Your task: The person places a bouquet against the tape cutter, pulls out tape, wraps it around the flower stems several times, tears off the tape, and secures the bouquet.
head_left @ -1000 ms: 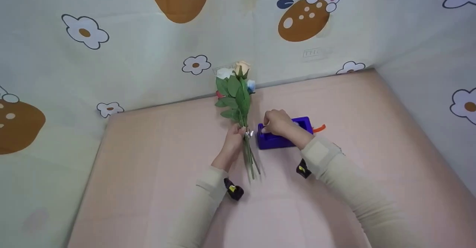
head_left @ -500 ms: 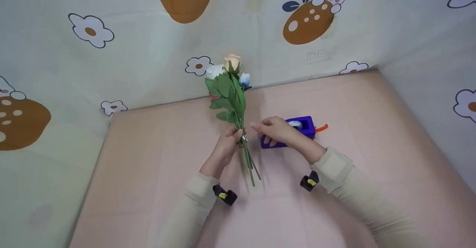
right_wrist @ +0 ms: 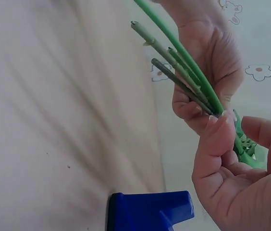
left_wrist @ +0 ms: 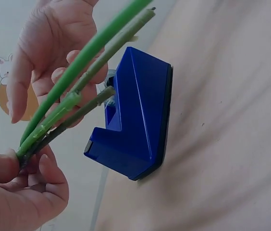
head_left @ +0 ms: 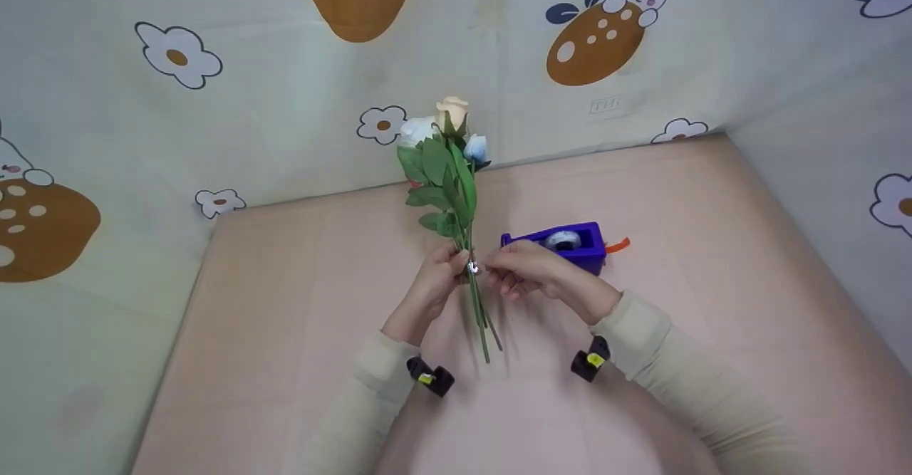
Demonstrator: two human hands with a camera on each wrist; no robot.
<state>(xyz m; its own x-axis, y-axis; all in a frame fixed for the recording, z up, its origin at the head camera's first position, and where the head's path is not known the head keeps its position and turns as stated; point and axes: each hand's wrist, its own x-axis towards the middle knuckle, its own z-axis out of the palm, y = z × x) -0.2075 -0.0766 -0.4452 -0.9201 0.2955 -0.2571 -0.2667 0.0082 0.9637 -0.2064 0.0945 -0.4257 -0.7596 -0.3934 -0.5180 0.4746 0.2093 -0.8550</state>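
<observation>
My left hand (head_left: 436,281) pinches a bunch of artificial flowers (head_left: 450,176) by its stems. White, cream and pale blue heads show above green leaves, and the cut stem ends (left_wrist: 68,96) point down toward me. A shiny bit of clear tape (head_left: 472,267) glints on the stems beside the left thumb. My right hand (head_left: 527,268) is close on the right of the stems. Its curled fingertips (right_wrist: 216,137) reach the stems in the right wrist view, while its thumb (right_wrist: 265,129) stands apart. Whether any tape lies in these fingers cannot be seen.
Behind the right hand a blue tape dispenser (head_left: 588,251) with a roll of clear tape stands on the pink tabletop (head_left: 299,332). An orange strip (head_left: 618,245) sticks out at its right end. A patterned cloth wall (head_left: 285,105) rises along the back edge.
My right hand has moved left from the dispenser's cutting end to the stems, uncovering the tape roll. The left hand has kept its grip and the flowers shifted slightly.
</observation>
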